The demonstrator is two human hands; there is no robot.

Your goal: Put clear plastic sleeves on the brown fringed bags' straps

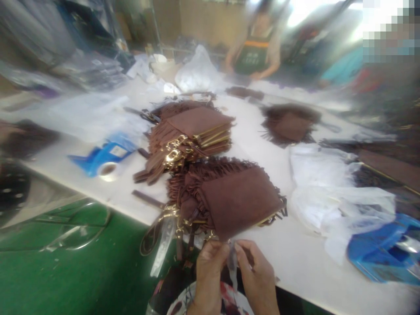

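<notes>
A thin translucent plastic strip [232, 264] hangs between my two hands at the front corner of a brown fringed pouch [243, 199]. My left hand [210, 264] is closed in a pinch at the strip's upper end, close to the pouch's corner. From the other side, my right hand [257, 271] pinches the same strip between thumb and fingers. The pouch lies on a pile of similar ones, with a gold zipper edge, gold clasps and brown straps [152, 236] hanging over the table edge. Exactly what the fingertips touch is too small to tell.
Behind lies another stack of brown pouches [197, 122] with gold clasps. A blue tape dispenser [105, 159] stands left; white plastic bags [328, 192] and a blue holder [383, 249] are right. Across the white table [249, 131], a person in a green apron [251, 57] works.
</notes>
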